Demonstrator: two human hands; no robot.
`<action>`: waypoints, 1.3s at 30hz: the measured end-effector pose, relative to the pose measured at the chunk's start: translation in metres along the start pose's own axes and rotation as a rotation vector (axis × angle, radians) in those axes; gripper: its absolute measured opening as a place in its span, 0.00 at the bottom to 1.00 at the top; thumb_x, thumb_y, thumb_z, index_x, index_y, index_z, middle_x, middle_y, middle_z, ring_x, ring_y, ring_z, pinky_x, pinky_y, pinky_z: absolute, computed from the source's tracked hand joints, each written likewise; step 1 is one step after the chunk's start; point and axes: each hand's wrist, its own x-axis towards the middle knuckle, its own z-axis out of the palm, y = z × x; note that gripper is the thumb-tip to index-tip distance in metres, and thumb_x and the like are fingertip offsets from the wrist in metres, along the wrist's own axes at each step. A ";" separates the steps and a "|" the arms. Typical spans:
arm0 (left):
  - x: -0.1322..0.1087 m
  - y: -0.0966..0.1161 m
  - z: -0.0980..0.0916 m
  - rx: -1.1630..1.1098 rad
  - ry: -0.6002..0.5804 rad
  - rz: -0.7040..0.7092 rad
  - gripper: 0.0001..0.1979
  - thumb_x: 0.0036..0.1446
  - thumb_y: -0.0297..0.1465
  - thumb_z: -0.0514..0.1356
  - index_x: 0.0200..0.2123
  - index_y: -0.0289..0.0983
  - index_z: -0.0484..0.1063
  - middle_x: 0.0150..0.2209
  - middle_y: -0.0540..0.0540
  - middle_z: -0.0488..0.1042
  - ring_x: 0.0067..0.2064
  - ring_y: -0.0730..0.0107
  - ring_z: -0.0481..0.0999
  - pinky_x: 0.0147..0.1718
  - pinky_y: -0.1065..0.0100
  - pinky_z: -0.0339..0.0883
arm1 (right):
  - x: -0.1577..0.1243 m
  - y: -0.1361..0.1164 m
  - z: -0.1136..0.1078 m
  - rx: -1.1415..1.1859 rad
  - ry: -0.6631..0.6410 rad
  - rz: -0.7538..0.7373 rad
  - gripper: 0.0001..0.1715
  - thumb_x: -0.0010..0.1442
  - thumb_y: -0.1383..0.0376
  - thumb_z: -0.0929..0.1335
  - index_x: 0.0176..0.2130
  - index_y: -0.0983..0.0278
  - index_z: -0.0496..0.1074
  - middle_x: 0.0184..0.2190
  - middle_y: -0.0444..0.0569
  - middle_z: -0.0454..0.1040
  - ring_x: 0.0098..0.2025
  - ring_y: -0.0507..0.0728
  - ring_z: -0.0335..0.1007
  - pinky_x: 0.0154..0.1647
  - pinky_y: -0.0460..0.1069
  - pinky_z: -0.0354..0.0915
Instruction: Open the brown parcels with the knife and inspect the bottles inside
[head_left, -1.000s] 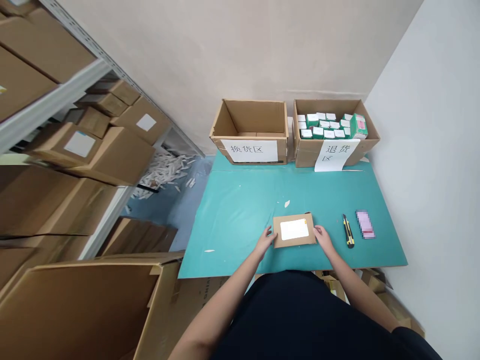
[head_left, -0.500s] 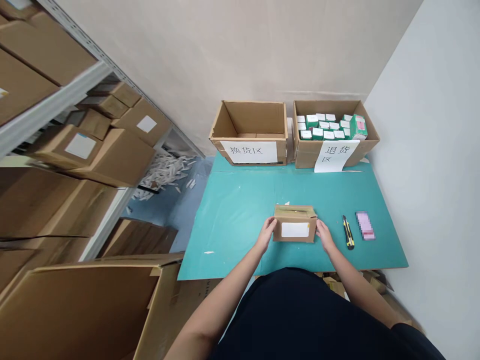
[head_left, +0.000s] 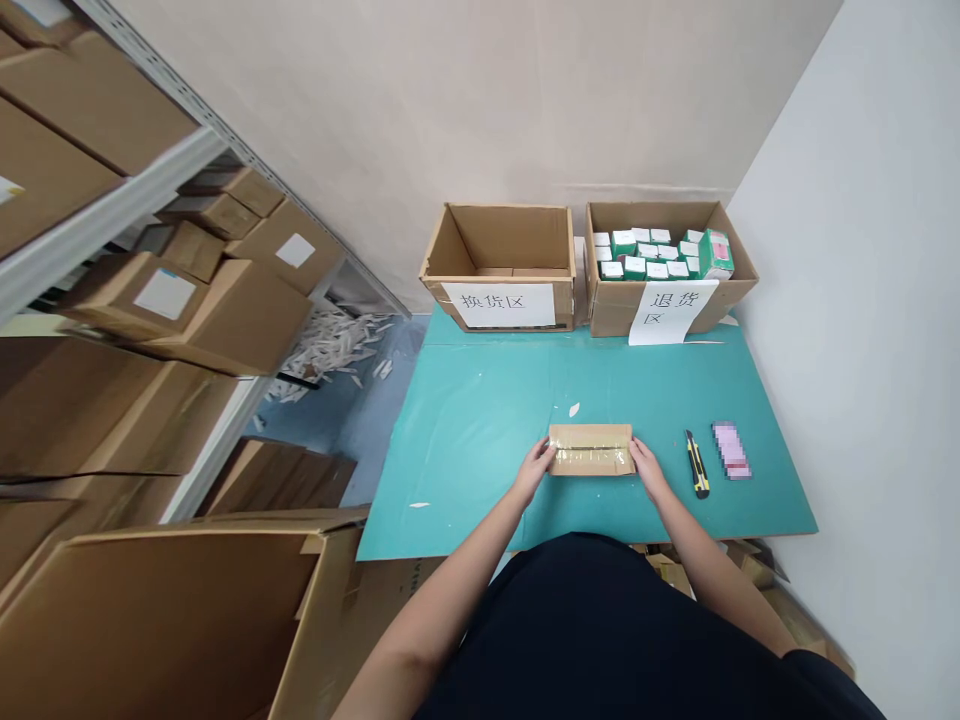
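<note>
Left hand [head_left: 532,470] and right hand [head_left: 649,472] are placed at opposite ends of a small cardboard box [head_left: 590,450]. The box lies flat on a teal counter [head_left: 472,470], toward the front edge, with clear tape running lengthwise across its upper face. The fingers [head_left: 543,453] of both hands are partly curled and pressed against the box ends, gripping it between them; neither hand holds anything else. To the right of the right hand lie a yellow-and-black utility knife [head_left: 697,464] and a pink item [head_left: 730,450], too pixelated to identify. Along the far counter edge stand two open cartons: one signed 换货区 [head_left: 465,240], the other signed 退货区 [head_left: 652,215], containing green-and-white small boxes [head_left: 637,255]. Metal shelving [head_left: 112,165] with stacked cartons stands at left.
</note>
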 end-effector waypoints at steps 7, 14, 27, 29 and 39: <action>0.015 0.010 0.004 0.006 -0.066 0.130 0.32 0.50 0.39 0.70 0.57 0.36 0.72 0.60 0.36 0.73 0.61 0.50 0.73 0.62 0.53 0.63 | 0.007 -0.017 0.006 0.095 -0.080 -0.017 0.35 0.48 0.41 0.74 0.48 0.59 0.80 0.52 0.52 0.80 0.56 0.68 0.74 0.59 0.63 0.68; -0.004 -0.008 -0.015 -0.023 -0.166 0.144 0.41 0.41 0.34 0.74 0.60 0.37 0.67 0.66 0.33 0.66 0.63 0.48 0.69 0.63 0.51 0.62 | -0.019 -0.007 -0.003 0.161 -0.064 0.076 0.35 0.50 0.37 0.72 0.47 0.58 0.79 0.49 0.52 0.82 0.52 0.66 0.78 0.50 0.58 0.74; -0.001 -0.006 -0.005 0.087 -0.068 0.051 0.32 0.46 0.43 0.72 0.53 0.37 0.75 0.55 0.37 0.77 0.57 0.48 0.75 0.60 0.50 0.64 | -0.009 -0.002 0.014 0.089 -0.065 0.021 0.35 0.44 0.45 0.76 0.48 0.58 0.77 0.53 0.54 0.79 0.55 0.69 0.75 0.57 0.64 0.69; 0.000 -0.003 -0.005 0.049 -0.083 0.106 0.33 0.43 0.42 0.73 0.53 0.37 0.74 0.58 0.36 0.75 0.57 0.49 0.75 0.60 0.50 0.64 | -0.008 -0.010 0.012 0.127 -0.044 -0.014 0.35 0.45 0.46 0.76 0.50 0.57 0.76 0.54 0.54 0.78 0.56 0.69 0.74 0.58 0.64 0.69; -0.017 -0.003 -0.017 -0.038 -0.065 -0.050 0.34 0.55 0.53 0.64 0.59 0.41 0.69 0.63 0.36 0.71 0.63 0.46 0.70 0.53 0.53 0.71 | -0.025 -0.005 0.002 0.072 -0.006 0.080 0.35 0.55 0.40 0.69 0.52 0.59 0.75 0.50 0.54 0.80 0.53 0.67 0.76 0.48 0.57 0.74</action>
